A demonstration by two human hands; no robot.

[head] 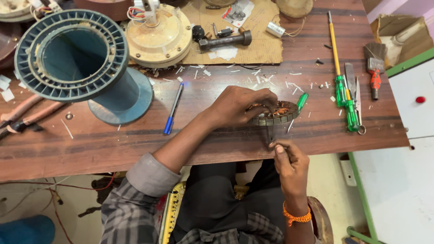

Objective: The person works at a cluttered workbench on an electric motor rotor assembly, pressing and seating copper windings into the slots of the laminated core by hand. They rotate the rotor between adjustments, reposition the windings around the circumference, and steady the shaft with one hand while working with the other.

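Right hand [289, 163]: fingers pinched on something thin below the stator's edge.
Left hand [239, 106]: clamped over stator [275, 115] on worktop [113, 144].
Stator: likely heavy, rigid; copper windings fragile, so hold the toothed rim.

Counter [90, 149]: dark brown wood-grain top, scattered with small white scraps. Left: large blue-grey plastic spool [81, 63] lying tilted; pink-handled pliers [22, 115] at the edge. Blue pen [173, 108] just right of the spool. Rear centre: cream round motor housing [158, 36] partly on a cardboard sheet [253, 40], which also carries a dark hammer [224, 41]. Centre front: round wound stator [276, 114]. Right: yellow-shafted screwdriver [335, 54] with green handle, second green screwdriver [350, 113], brush [374, 54], red-handled tool [375, 81].
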